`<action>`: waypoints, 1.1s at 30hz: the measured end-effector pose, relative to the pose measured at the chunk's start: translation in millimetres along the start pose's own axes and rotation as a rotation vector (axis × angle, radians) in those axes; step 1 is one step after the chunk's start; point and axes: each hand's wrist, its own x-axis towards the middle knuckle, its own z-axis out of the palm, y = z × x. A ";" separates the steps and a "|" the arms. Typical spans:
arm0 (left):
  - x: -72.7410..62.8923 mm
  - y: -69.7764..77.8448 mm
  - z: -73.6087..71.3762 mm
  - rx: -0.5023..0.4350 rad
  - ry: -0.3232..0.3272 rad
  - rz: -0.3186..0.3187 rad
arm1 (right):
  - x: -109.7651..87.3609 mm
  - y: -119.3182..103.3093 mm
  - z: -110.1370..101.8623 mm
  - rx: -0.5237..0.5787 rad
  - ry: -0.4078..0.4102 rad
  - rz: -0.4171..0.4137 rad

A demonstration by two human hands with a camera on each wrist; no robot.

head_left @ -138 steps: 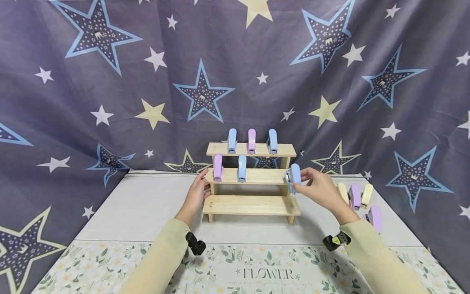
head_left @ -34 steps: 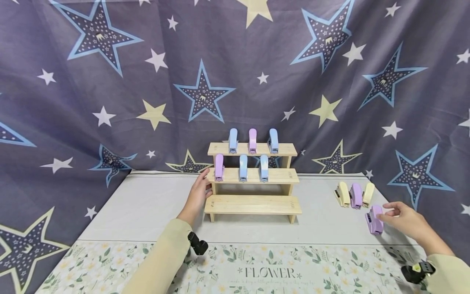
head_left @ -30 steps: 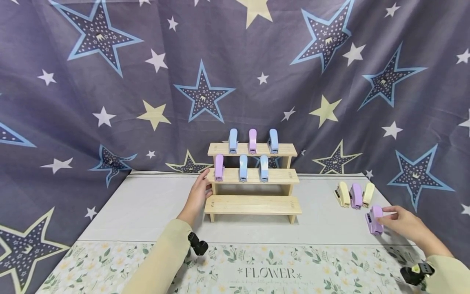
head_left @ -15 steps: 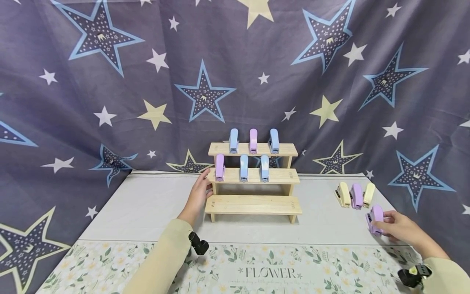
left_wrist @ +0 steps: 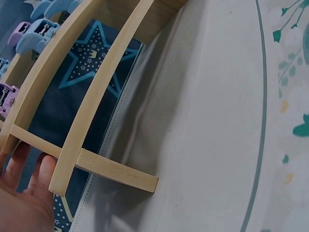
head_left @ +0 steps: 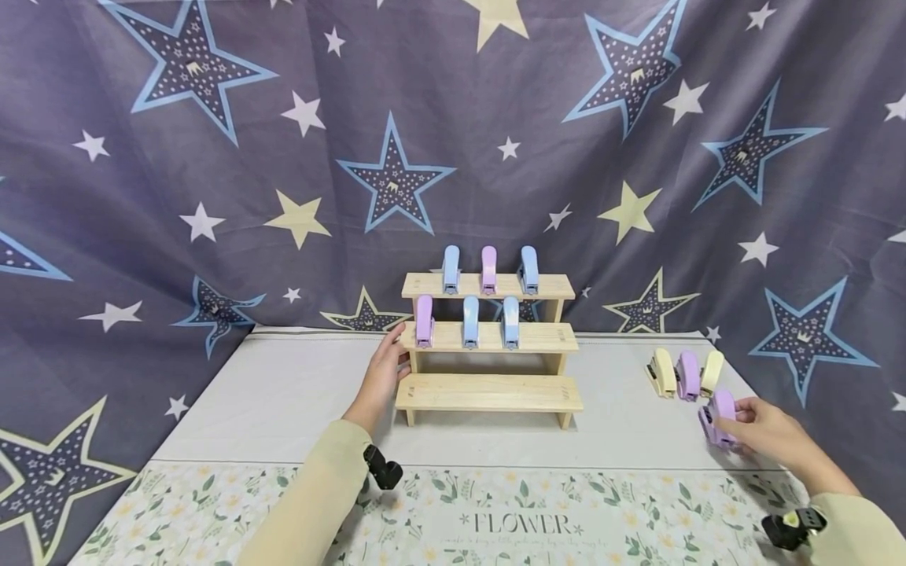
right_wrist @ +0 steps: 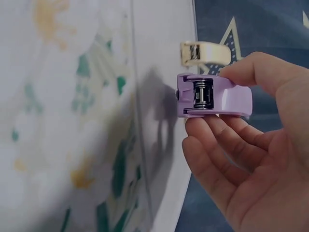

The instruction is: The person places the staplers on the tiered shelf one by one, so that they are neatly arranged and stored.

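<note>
At the right of the table my right hand [head_left: 767, 432] pinches a purple stapler [head_left: 720, 417], thumb on one side and fingers on the other. The right wrist view shows this stapler [right_wrist: 210, 95] with its metal spring part facing the camera and its base close to the tabletop. My left hand [head_left: 382, 377] touches the left end of a three-step wooden display rack [head_left: 488, 393]. In the left wrist view the fingers [left_wrist: 44, 171] rest loosely against the rack's side frame. A purple stapler [head_left: 424, 321] and two blue staplers [head_left: 470, 322] stand on the rack's middle step.
On the top step stand two blue staplers [head_left: 451, 270] with a pink-purple one [head_left: 488, 270] between them. Behind my right hand a yellow stapler [head_left: 662, 373], a purple one [head_left: 687, 376] and another yellow one [head_left: 711, 373] stand in a row. A starry curtain [head_left: 453, 157] hangs behind the table.
A blue stapler went from my right hand onto the middle step. My right hand then reached right, gripped the purple stapler and shifted it slightly left. My left hand stays at the rack.
</note>
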 end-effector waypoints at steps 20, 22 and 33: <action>-0.9 -1.0 2.3 0.011 0.011 0.029 | 8.4 -102.2 11.2 0.019 0.206 -0.312; -0.8 -0.7 2.2 0.010 0.010 0.032 | 11.0 -114.8 14.4 0.051 0.218 -0.337; 0.4 -2.5 1.4 0.011 0.024 0.025 | 26.7 -169.6 35.8 0.106 0.249 -0.404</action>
